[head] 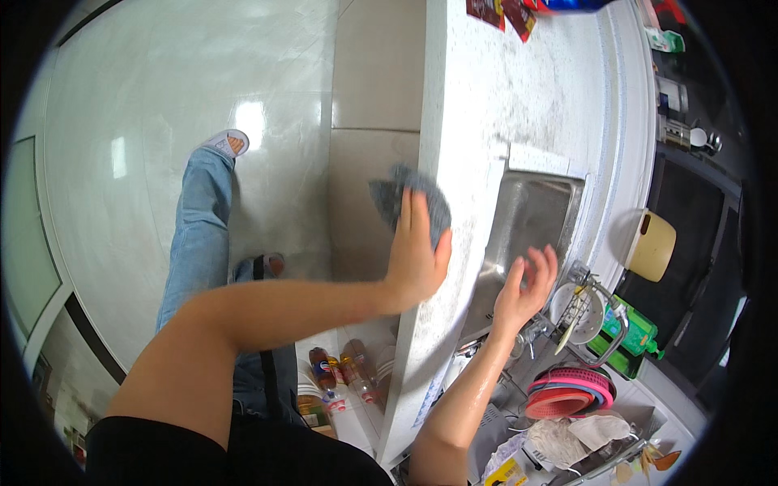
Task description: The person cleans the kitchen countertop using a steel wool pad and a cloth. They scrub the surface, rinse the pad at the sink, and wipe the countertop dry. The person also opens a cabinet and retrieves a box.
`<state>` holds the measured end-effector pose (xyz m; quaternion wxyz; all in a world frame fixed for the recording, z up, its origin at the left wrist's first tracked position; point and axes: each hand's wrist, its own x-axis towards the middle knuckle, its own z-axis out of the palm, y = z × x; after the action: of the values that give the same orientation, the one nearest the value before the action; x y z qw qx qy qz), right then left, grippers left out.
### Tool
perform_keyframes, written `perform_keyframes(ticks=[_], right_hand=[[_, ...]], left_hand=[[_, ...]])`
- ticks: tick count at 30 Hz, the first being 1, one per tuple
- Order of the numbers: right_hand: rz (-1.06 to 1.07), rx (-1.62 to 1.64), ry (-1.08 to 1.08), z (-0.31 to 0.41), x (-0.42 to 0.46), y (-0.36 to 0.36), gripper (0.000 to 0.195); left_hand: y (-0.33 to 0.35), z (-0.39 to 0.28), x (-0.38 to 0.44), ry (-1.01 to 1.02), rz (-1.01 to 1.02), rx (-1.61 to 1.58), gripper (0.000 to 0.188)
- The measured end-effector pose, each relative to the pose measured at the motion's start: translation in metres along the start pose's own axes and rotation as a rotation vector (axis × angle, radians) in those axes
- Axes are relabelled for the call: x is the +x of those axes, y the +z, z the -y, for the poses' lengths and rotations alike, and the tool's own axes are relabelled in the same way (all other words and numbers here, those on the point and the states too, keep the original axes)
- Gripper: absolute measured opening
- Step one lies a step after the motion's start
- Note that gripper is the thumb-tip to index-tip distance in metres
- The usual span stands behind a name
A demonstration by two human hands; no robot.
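Note:
My left hand [416, 258] presses a grey cloth [428, 185] against the front edge of the white speckled countertop [477, 91]. Part of the cloth hangs out past the edge, over the tiled cabinet front [377, 85]. My right hand [527, 288] hovers above the stainless steel sink [535, 200] with fingers bent and apart, holding nothing. Its forearm looks wet. A chrome faucet [620, 322] arches beside the sink, to the right of that hand.
By the faucet are a white strainer bowl [580, 319], a green bottle [632, 331] and stacked plastic baskets [571, 389]. A beige container [653, 246] sits on the window side. Red packets [516, 18] lie at the counter's far end. Drink bottles [322, 367] stand low beneath the counter.

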<state>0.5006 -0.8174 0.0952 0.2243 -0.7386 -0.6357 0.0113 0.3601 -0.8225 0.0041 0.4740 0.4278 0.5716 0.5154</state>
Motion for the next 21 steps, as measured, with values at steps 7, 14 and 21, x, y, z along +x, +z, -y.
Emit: perform_keyframes(ticks=[7, 14, 21], right_hand=[[0.039, 0.076, 0.208, -0.057, -0.095, -0.046, 0.016], [0.080, 0.068, 0.299, -0.054, -0.137, -0.052, 0.013], [-0.102, 0.069, 0.492, -0.066, -0.229, -0.074, 0.012]], left_hand=[[0.016, 0.008, -0.200, -0.295, 0.325, 0.021, 0.067], [0.009, 0.021, -0.039, 0.097, 0.027, 0.129, 0.067], [-0.013, -0.027, 0.098, -0.040, -0.003, -0.009, 0.031]])
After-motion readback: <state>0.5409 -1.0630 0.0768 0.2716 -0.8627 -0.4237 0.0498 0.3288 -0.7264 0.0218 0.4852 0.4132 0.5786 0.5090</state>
